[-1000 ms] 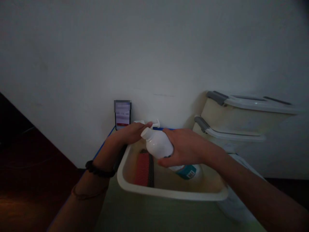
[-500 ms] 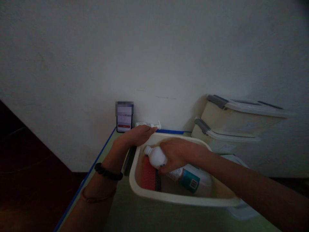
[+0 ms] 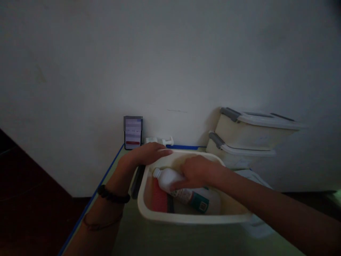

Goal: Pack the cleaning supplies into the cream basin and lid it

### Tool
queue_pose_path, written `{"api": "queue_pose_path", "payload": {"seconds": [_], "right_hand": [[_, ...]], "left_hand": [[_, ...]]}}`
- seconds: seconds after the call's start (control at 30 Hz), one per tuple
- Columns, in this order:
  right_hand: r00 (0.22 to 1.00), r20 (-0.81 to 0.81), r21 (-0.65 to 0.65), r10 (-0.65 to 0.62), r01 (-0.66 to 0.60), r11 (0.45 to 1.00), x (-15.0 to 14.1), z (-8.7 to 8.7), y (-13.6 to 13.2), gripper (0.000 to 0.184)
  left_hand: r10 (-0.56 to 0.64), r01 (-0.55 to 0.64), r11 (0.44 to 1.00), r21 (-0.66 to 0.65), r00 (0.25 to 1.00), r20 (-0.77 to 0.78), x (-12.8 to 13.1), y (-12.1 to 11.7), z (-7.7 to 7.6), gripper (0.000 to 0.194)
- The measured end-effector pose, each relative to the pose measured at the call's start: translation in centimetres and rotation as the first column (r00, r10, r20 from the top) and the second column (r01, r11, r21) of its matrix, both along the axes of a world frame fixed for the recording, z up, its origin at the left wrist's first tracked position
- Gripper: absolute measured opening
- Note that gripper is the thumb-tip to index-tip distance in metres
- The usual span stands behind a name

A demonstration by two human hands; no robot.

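My right hand [image 3: 198,171] reaches into a cream plastic basin [image 3: 194,217] and is closed around a white bottle [image 3: 165,179] with a green label. The bottle lies slanted inside, its capped neck toward the left. Beneath the neck end is a red textured item [image 3: 159,197] with a dark edge; its kind is unclear. My left hand [image 3: 149,153] grips the basin's back left rim, thumb along the top, other fingers partly hidden. Just behind it lies a white pump bottle [image 3: 160,141], partly covered by the hand.
A phone [image 3: 133,133] leans against the wall at the back left. Two lidded storage boxes [image 3: 247,133] are stacked at the right rear, with a clear plastic lid or box [image 3: 255,179] in front. Blue tape [image 3: 105,176] runs along the green table's left edge.
The view has shifted slightly. My left thumb has come down from beside the pump bottle's nozzle onto the basin rim. The white bottle sits slightly lower in the basin, under my right hand.
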State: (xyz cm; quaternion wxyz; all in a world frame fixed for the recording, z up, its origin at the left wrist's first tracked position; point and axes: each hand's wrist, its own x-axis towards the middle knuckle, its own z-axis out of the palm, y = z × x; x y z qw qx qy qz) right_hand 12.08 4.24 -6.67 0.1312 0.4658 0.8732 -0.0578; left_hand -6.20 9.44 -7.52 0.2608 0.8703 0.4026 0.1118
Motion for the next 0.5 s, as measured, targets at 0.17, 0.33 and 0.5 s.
{"api": "queue_pose_path", "payload": {"seconds": [0.17, 0.33, 0.5], "right_hand": [[0.996, -0.087, -0.191, -0.015, -0.002, 0.981, 3.4, 0.0, 0.4, 0.067], [0.972, -0.221, -0.225, -0.075, 0.024, 0.974, 3.7, -1.0, 1.3, 0.047], [0.884, -0.465, 0.051, -0.055, 0.088, 0.995, 2.9, -0.3, 1.9, 0.025]], "left_hand": [[0.018, -0.020, 1.000, -0.020, 0.997, -0.072, -0.5, 0.1, 0.1, 0.041], [0.060, -0.067, 0.996, -0.051, 0.990, -0.131, -0.7, -0.1, 0.6, 0.046], [0.160, -0.167, 0.986, -0.023, 0.967, -0.199, -2.1, -0.7, 1.7, 0.049]]}}
